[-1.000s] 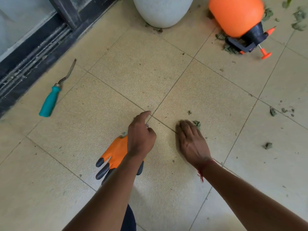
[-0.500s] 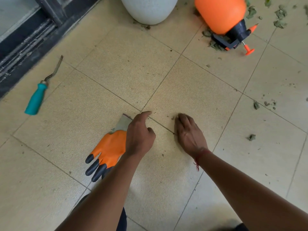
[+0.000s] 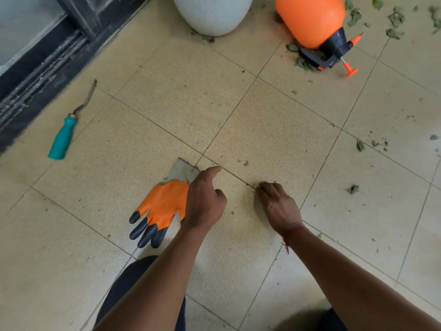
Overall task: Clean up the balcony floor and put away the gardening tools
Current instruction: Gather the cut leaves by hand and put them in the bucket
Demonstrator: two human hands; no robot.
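far left, a teal-handled weeder (image 3: 62, 137) lies by the door track; it looks stiff and light, best taken by the handle. the orange glove (image 3: 162, 206) lies flat on the tile, soft and floppy, easiest lifted at its grey cuff. the left hand (image 3: 205, 201) hovers over its edge, forefinger out, other fingers curled; whether it holds anything i cannot tell. the right hand (image 3: 279, 204) has its fingers bunched, tips on the grout line, probably gathering crumbly leaf scraps (image 3: 353, 189).
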